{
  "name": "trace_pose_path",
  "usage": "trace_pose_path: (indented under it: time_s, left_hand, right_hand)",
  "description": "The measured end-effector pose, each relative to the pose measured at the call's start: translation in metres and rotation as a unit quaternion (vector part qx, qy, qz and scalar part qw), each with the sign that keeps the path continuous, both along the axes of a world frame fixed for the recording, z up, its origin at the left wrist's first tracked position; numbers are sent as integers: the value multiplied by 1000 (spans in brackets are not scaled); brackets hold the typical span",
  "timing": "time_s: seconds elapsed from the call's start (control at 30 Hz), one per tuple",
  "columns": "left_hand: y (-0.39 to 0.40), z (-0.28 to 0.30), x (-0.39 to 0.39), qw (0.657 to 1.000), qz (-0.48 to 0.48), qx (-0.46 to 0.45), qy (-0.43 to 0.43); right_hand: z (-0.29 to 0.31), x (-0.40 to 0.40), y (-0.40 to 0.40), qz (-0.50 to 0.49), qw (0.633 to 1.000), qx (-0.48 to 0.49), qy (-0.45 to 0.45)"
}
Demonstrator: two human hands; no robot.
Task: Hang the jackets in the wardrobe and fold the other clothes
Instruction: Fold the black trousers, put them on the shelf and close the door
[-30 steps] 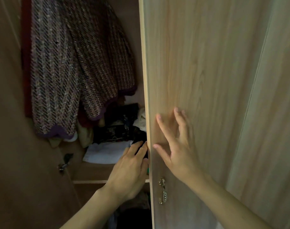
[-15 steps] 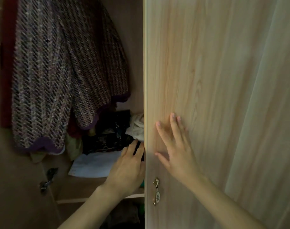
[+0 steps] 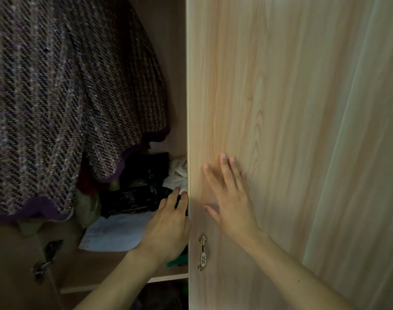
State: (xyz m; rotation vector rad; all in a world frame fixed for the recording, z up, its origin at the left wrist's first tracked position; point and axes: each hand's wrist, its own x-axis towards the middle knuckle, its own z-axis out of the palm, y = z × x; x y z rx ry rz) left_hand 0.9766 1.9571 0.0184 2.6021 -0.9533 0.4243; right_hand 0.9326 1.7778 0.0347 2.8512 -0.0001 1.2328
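Both hands sit slightly higher on the wardrobe door (image 3: 280, 130) than half a second ago, and the view has closed in on the tweed jacket (image 3: 68, 97). Right hand (image 3: 230, 201): flat against the door's pale wood face, fingers straight and spread, above the ornate handle (image 3: 202, 251), holding nothing. Left hand (image 3: 168, 227): reaches along the door's inner edge, fingers extended toward the dark folded clothes (image 3: 135, 195) on the shelf (image 3: 101, 280); whether it grips the edge cannot be told. Jacket position: hanging inside the wardrobe, upper left, its purple hem above the shelf. A white folded cloth (image 3: 117, 233) lies beside the left hand
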Motion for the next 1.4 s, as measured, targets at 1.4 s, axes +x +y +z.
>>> trace_pose_path:
  time_s: [1.4]
  left_hand:
    - [90, -1, -76, 998, 59, -11, 3]
  right_hand:
    - [-22, -59, 66, 140, 976, 124, 111]
